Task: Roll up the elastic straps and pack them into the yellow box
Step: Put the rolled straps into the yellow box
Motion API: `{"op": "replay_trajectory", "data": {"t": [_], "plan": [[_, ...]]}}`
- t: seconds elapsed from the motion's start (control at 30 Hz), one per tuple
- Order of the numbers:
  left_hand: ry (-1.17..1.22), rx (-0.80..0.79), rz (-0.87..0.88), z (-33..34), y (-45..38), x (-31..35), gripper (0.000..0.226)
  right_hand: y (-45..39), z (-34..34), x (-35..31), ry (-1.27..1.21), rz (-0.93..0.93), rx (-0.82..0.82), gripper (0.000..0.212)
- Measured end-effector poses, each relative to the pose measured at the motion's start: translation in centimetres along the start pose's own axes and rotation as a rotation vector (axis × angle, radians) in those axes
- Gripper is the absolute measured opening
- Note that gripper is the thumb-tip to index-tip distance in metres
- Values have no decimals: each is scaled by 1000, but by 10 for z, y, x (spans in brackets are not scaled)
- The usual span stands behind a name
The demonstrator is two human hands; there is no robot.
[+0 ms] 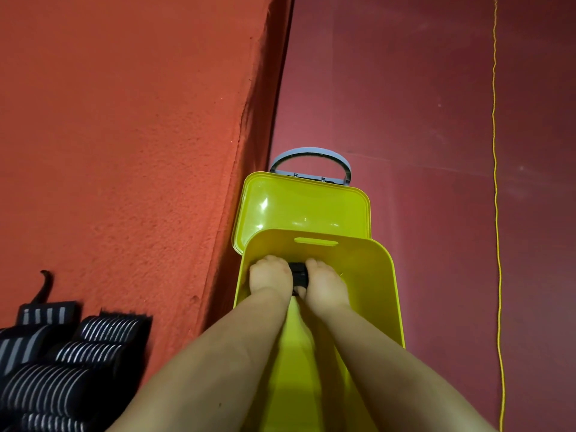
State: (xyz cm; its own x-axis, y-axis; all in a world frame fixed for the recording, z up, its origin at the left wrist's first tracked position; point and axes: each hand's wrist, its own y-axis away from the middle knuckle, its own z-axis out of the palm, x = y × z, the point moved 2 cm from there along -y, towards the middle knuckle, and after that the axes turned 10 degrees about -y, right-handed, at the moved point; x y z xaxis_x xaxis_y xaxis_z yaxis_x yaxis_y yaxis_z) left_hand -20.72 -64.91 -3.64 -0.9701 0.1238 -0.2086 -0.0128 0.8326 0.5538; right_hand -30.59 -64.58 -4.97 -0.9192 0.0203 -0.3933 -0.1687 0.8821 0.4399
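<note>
**Both hands inside the yellow box**

From the head camera we see the yellow box point(371, 275) on the dark red floor point(420, 104), beside an orange mat point(124, 135). Its lid point(299, 204) lies open behind it, grey handle point(310, 154) beyond. Our left hand point(270, 277) and right hand point(324, 280) reach deep inside, fingers curled around a black rolled strap point(298, 274) held between them. More striped rolled straps point(68, 369) wait on the mat at lower left. A yellow cord point(495, 182) runs along the floor at right.
</note>
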Motion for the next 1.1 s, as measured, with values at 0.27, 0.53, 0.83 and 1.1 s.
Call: {"op": "replay_trajectory", "data": {"t": [0.27, 0.53, 0.83, 1.1], "plan": [[84, 24, -66, 2, 13, -1, 37, 13, -7, 3, -52, 38, 66, 36], [114, 98, 41, -43, 76, -17, 35, 58, -56, -22, -120, -14, 83, 51], [576, 231, -136, -53, 190, -99, 36, 120, -100, -115, -129, -225, 58, 53], [1153, 250, -689, 21, 283, -214, 34, 152, -42, -254, -57, -541, -139, 48]]}}
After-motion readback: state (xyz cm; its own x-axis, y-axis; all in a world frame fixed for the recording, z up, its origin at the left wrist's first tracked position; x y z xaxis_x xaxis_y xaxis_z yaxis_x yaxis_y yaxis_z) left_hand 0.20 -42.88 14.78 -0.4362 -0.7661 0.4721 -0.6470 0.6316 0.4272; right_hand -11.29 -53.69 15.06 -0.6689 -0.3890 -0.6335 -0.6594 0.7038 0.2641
